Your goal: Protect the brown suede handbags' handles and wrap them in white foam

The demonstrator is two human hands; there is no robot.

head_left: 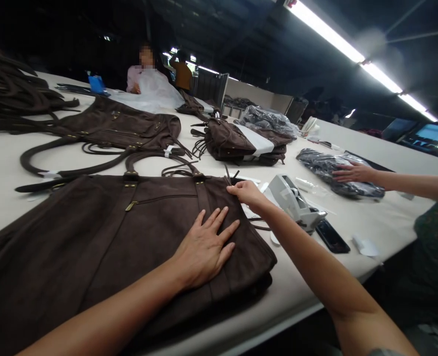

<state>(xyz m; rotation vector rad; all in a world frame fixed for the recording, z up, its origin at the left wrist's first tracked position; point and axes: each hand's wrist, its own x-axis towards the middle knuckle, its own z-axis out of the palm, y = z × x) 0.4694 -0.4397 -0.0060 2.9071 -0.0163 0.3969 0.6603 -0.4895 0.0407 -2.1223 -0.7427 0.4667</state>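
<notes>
Bag (159, 222) under outspread left hand (208, 247), right hand (247, 192) pinching cord (226, 173), white wrap (169, 150) unreadable

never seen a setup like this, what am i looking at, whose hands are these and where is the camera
There is no machine here: a person works bare-handed, and a camera on their head looks forward and down. The left hand lies flat on a large dark brown handbag; the right hand seems to pinch a thin strip at its top corner. The white table also holds another brown handbag, a smartphone and a plastic-wrapped bundle, which a co-worker's hand touches.
</notes>
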